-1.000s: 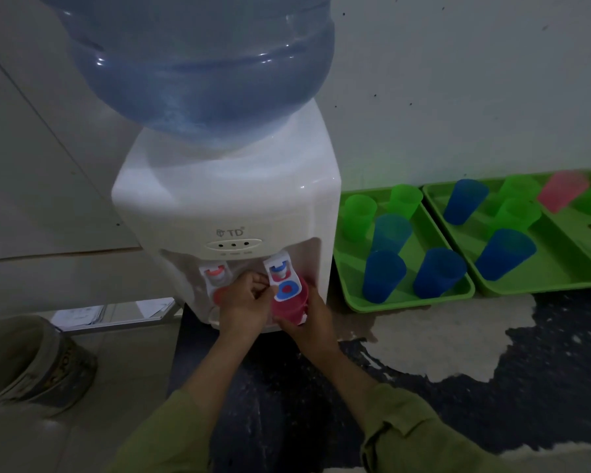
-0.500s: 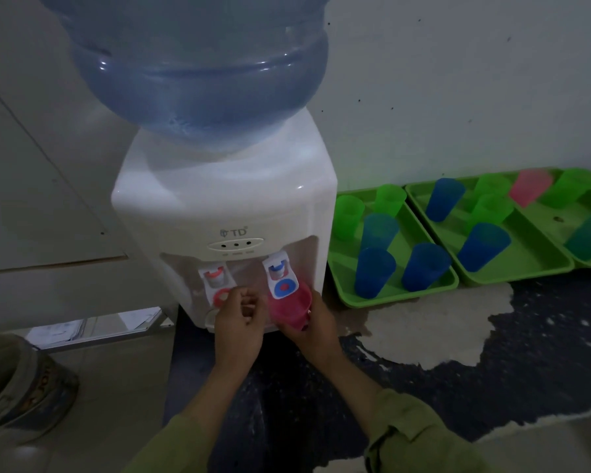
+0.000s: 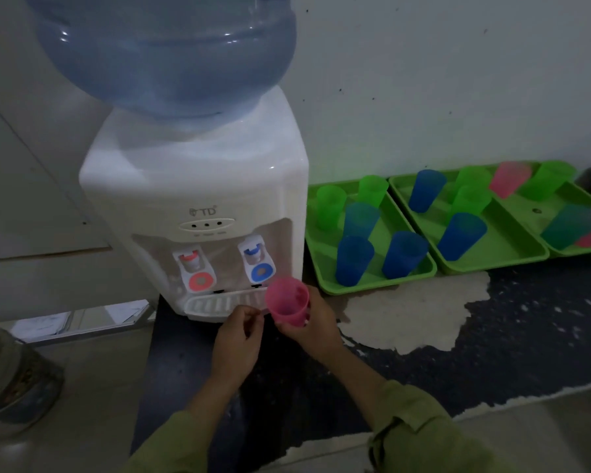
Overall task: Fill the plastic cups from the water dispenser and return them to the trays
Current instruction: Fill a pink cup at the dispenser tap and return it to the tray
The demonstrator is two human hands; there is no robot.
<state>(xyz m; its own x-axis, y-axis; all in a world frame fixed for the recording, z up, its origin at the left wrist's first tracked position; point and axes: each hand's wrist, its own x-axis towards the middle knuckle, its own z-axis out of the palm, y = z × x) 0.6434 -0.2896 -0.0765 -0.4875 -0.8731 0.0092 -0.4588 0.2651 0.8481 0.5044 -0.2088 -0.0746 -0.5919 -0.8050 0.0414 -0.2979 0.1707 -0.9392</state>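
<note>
My right hand grips a pink plastic cup, upright, just in front of the white water dispenser and below its blue tap. My left hand hovers beside the cup with fingers loosely curled, holding nothing. The red tap and drip tray are uncovered. Three green trays sit to the right: the near tray, the middle tray and the far tray, each with several blue, green or pink cups standing in it.
A large blue water bottle tops the dispenser. The dispenser and trays stand on a dark surface with a pale worn patch. A grey bucket sits at the lower left. A white wall runs behind.
My right hand has drawn the pink cup down and out from under the blue tap. My left hand has let go of the tap lever and dropped back.
</note>
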